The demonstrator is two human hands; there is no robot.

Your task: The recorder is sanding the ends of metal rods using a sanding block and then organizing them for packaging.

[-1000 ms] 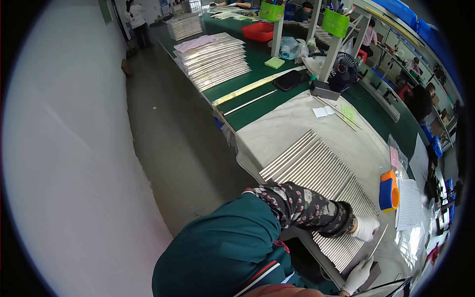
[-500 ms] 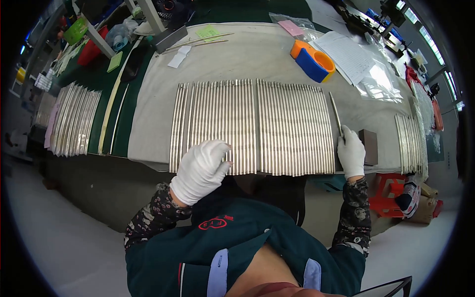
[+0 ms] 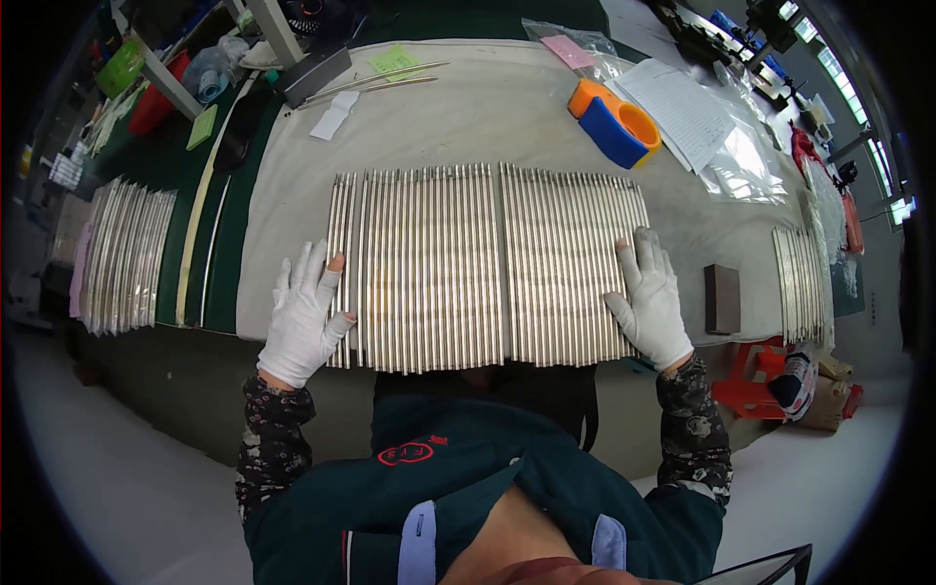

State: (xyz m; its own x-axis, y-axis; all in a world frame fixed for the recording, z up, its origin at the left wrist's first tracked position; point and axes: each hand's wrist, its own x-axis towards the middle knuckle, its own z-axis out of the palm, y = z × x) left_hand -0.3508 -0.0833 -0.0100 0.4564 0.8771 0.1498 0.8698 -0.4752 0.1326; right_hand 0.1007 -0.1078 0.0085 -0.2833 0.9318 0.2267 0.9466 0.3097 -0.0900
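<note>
The left hand (image 3: 304, 317), at about eight o'clock, and the right hand (image 3: 651, 297), near four o'clock, each wear a white knit glove. Both forearms are covered by dark sleeve guards with a small mottled floral print, gathered at the wrists. Toward six o'clock the torso shows a dark teal jacket with a small red emblem at the collar and pale blue patches near the shoulders.

The rods (image 3: 487, 268) are bare metal, smooth and bright with a satin gleam. Each hand wears a white knitted cloth glove, left hand (image 3: 304, 317) and right hand (image 3: 651, 300). The table (image 3: 487, 107) is covered in matt, pale cloth. Near its far right corner lie a glossy orange-and-blue plastic ring (image 3: 616, 122), white paper (image 3: 682, 107) and shiny clear plastic film (image 3: 746, 161).
</note>
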